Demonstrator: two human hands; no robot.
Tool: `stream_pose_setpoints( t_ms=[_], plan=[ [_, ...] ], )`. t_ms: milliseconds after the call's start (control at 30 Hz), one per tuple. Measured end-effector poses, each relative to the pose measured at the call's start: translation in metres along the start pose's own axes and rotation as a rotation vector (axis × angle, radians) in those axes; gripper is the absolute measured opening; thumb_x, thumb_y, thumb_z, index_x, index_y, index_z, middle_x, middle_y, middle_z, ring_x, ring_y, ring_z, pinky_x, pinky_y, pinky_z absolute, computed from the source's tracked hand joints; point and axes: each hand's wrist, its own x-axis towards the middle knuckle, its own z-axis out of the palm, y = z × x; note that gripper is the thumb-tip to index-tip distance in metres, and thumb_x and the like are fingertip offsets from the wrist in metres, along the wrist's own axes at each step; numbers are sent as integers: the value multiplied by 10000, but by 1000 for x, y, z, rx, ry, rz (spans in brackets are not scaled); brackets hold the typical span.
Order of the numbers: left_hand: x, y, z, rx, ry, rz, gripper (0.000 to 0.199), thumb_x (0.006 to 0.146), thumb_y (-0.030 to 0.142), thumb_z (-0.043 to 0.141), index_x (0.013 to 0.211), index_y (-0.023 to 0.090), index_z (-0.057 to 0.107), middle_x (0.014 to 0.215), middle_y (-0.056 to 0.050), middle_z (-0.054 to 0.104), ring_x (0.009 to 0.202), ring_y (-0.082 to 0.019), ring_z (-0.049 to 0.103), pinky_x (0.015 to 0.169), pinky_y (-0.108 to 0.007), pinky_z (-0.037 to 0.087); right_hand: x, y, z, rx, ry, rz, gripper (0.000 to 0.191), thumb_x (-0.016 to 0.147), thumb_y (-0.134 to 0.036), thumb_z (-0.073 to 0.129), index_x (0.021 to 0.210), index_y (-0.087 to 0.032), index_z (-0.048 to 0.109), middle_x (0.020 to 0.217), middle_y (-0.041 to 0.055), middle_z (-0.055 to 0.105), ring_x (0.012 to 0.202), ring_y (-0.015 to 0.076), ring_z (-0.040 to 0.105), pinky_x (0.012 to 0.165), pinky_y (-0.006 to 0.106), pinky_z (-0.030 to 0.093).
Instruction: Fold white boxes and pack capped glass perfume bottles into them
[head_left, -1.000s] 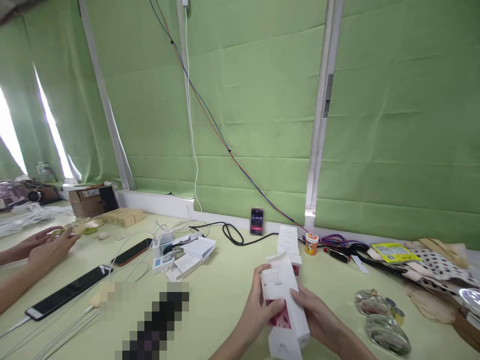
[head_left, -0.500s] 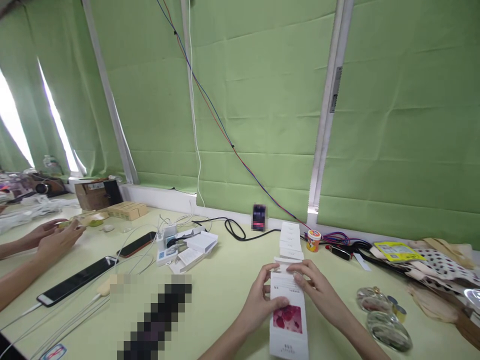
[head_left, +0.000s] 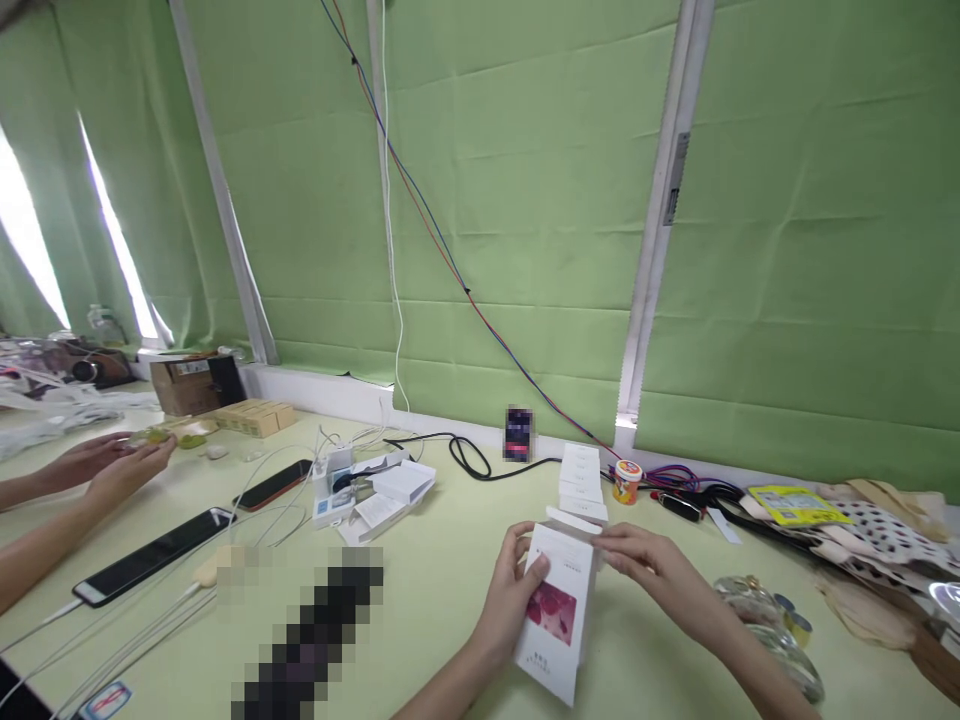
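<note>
A white carton (head_left: 549, 655) with a pink-red picture on its face is tilted in front of me, its far end flap raised. My left hand (head_left: 504, 600) grips it along the left side, thumb on the front face. At the flap and upper right edge, my right hand (head_left: 645, 562) pinches the carton with its fingertips. Just beyond lies a row of overlapping white cartons (head_left: 581, 475). Two glass bottles, one of them this clear oval bottle (head_left: 784, 655), lie near my right forearm, which partly covers them.
An orange tub (head_left: 627, 482) stands by the cable bundle. Opened white boxes (head_left: 390, 500) lie beside a power strip. Phones, one a large dark phone (head_left: 154, 558), rest at left with charging cables. Another person's hands (head_left: 124, 470) hold something yellowish at far left.
The carton has been lifted and turned, its near end swinging left, and its side wall now shows. My right hand has shifted from its front face to its right edge and flap.
</note>
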Motion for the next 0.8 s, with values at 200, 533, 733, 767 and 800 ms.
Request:
stream_pose_setpoints(
  t_ms=[200, 533, 733, 767, 800],
  plan=[
    [-4, -2, 5, -121, 75, -30, 420, 813, 465, 607, 1149, 261, 460, 1095, -52, 634, 973, -230, 618, 852, -343, 467, -5, 4, 39, -45, -15, 50, 699, 819, -143, 450, 1462, -281, 213, 1522, 70, 222, 1295, 232, 403, 949, 341, 460],
    [-12, -3, 4, 346, -150, 107, 494, 894, 505, 441, 1289, 217, 375, 1210, -85, 556, 1044, -232, 539, 924, -325, 366, 0, -7, 4, 46, 306, 100, 287, 876, -462, 461, 824, -216, 599, 902, 54, 628, 831, 221, 603, 719, 327, 487],
    [-18, -2, 4, 571, -287, 185, 1005, 542, 395, 822, 1377, 223, 290, 1257, -118, 480, 1067, -327, 495, 926, -424, 387, -5, -13, 15, 93, 117, 149, 274, 784, -335, 572, 1038, -235, 591, 663, -33, 584, 563, 159, 535, 497, 253, 411],
    [-18, -1, 3, 617, -281, 205, 1036, 501, 340, 841, 1378, 243, 299, 1249, -112, 481, 1060, -331, 496, 918, -431, 396, -6, -13, 16, 124, 122, 161, 297, 801, -344, 535, 1074, -233, 574, 604, -50, 544, 525, 151, 508, 472, 244, 391],
    [-18, 1, 3, 653, -276, 238, 1038, 489, 293, 841, 1379, 261, 307, 1247, -108, 481, 1062, -335, 494, 917, -436, 399, -6, -13, 15, 173, 134, 174, 317, 812, -359, 506, 1098, -230, 552, 565, -63, 509, 503, 147, 491, 457, 238, 380]
  ],
)
